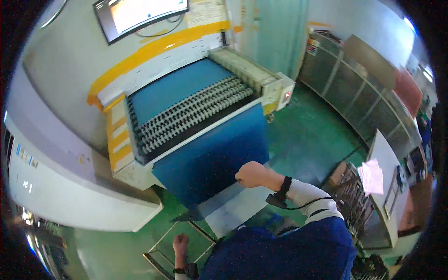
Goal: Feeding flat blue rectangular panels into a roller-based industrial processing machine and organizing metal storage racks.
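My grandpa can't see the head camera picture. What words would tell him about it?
Someone's right hand is curled at a blue panel in front of a roller conveyor, and the left hand is near a thin frame. A wall screen glows above.

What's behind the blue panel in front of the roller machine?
Beyond the blue panel: grey rollers and a flat blue surface on the roller machine. Covered, can't tell: most of the machine's lower front.
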